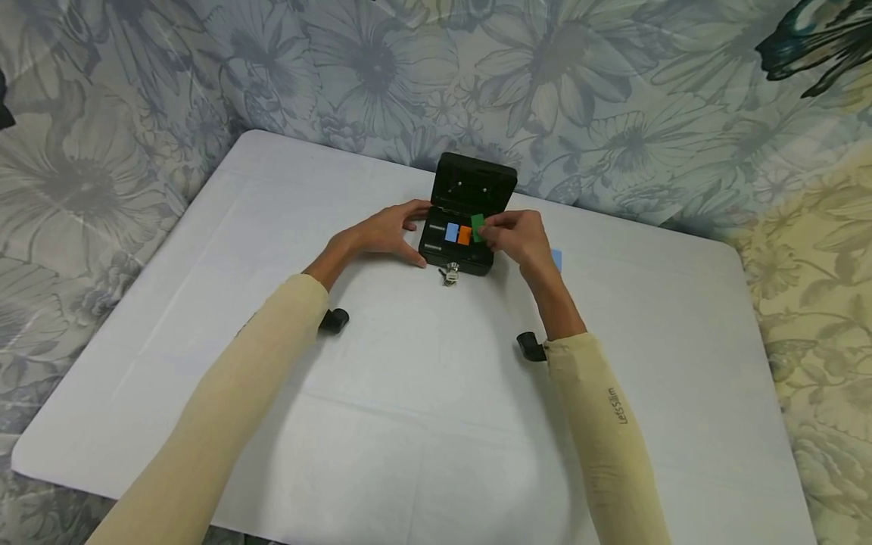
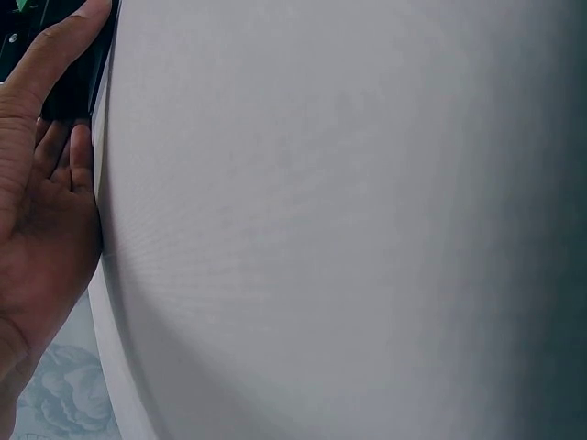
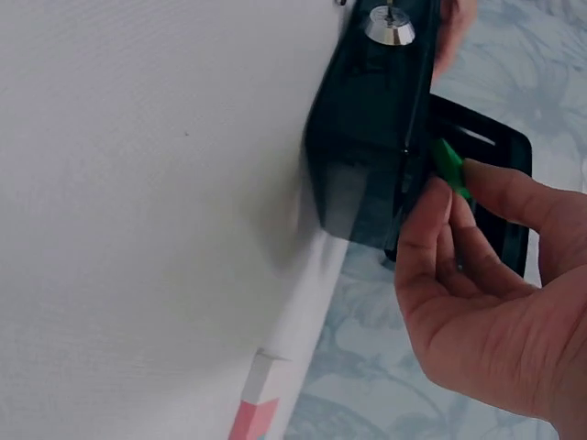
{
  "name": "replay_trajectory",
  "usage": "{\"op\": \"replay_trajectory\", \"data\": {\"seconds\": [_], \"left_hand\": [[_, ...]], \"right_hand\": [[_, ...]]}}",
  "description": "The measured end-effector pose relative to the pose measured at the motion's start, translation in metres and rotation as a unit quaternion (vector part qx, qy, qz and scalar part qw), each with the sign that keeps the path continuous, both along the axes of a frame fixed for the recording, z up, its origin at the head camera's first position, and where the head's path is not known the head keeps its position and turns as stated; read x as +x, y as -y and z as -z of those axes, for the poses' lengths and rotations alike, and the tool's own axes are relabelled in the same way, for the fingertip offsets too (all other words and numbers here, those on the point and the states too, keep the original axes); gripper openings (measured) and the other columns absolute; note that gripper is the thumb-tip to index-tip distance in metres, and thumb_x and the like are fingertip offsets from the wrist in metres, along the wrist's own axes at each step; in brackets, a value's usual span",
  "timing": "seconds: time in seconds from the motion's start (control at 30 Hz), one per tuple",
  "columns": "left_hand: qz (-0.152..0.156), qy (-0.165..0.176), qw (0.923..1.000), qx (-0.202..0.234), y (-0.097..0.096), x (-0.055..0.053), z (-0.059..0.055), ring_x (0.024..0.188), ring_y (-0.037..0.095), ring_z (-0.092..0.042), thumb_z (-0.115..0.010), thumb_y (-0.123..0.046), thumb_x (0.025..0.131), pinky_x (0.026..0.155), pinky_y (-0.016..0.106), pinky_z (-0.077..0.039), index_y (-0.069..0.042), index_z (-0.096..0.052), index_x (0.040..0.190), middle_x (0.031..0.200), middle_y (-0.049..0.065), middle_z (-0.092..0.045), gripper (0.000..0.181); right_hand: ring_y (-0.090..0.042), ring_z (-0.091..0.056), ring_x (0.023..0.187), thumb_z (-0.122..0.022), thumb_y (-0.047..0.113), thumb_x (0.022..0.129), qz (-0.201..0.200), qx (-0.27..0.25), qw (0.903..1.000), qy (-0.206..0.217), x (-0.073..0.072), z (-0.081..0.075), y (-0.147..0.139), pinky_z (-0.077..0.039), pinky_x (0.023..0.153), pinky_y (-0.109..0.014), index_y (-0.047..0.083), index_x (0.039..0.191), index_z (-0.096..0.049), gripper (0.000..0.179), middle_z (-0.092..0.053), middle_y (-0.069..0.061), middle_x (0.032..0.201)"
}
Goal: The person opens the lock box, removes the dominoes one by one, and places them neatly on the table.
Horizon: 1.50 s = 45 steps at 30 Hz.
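A small black cash box (image 1: 455, 253) stands on the table with its lid (image 1: 474, 182) raised. My left hand (image 1: 386, 229) holds the box's left side, thumb at the front corner and fingers towards the back. In the left wrist view the thumb (image 2: 57, 50) lies along the dark box. My right hand (image 1: 518, 236) pinches a small green block (image 1: 478, 227) over the right part of the box. The right wrist view shows the green block (image 3: 449, 169) between thumb and fingertips. Inside lie a blue block (image 1: 452, 232) and an orange block (image 1: 465, 235).
Keys (image 1: 450, 275) hang at the lock on the box's front. A light-blue piece (image 1: 557, 260) is partly hidden behind my right wrist. In the right wrist view a white-and-pink block (image 3: 255, 408) lies on the white table (image 1: 409, 424). Flower-patterned cloth (image 1: 381, 68) hangs behind.
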<state>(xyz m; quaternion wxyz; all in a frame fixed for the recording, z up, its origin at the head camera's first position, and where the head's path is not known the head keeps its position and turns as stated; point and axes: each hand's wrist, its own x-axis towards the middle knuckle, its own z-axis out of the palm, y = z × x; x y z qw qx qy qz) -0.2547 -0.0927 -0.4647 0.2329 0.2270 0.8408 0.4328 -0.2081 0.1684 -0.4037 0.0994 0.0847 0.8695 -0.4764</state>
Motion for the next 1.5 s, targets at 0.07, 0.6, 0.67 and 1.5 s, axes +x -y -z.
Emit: {"op": "replay_trajectory", "data": {"seconds": [0.07,0.6,0.67,1.5], "left_hand": [[0.000,-0.001,1.0000,0.000,0.000,0.000,0.000,0.151,0.034,-0.045,-0.094,-0.024,0.077,0.127,0.047,-0.037,-0.019,-0.022,0.168,0.173,0.010,-0.030,0.116],[-0.003,-0.002,1.0000,-0.004,-0.001,0.001,0.000,0.151,0.033,-0.045,-0.096,-0.027,0.076,0.127,0.046,-0.037,-0.020,-0.024,0.167,0.173,0.008,-0.031,0.116],[-0.003,-0.002,1.0000,-0.004,0.000,0.001,0.000,0.151,0.033,-0.045,-0.095,-0.027,0.076,0.127,0.046,-0.037,-0.020,-0.024,0.167,0.173,0.009,-0.031,0.116],[-0.002,0.003,1.0000,-0.002,0.000,0.000,0.000,0.151,0.033,-0.044,-0.096,-0.027,0.075,0.127,0.046,-0.037,-0.020,-0.024,0.167,0.172,0.009,-0.031,0.116]], "right_hand": [[-0.019,-0.065,0.087,-0.068,0.017,0.099,0.001,-0.008,1.0000,0.001,0.001,0.000,-0.001,-0.060,0.099,-0.044,-0.005,0.123,-0.070,0.033,-0.068,-0.021,0.128],[-0.008,-0.066,0.077,-0.071,0.019,0.099,0.014,-0.059,0.9980,0.019,0.004,0.001,-0.017,-0.060,0.101,-0.042,-0.003,0.126,-0.069,0.035,-0.068,-0.010,0.117],[-0.008,-0.067,0.077,-0.071,0.019,0.099,0.014,-0.060,0.9979,0.018,0.005,0.001,-0.020,-0.059,0.103,-0.044,-0.003,0.126,-0.069,0.035,-0.069,-0.008,0.114],[-0.005,-0.072,0.078,-0.074,0.027,0.098,0.055,-0.036,0.9977,0.019,0.015,-0.010,-0.070,-0.059,0.088,-0.022,-0.001,0.128,-0.068,0.041,-0.068,0.018,0.081]]}}
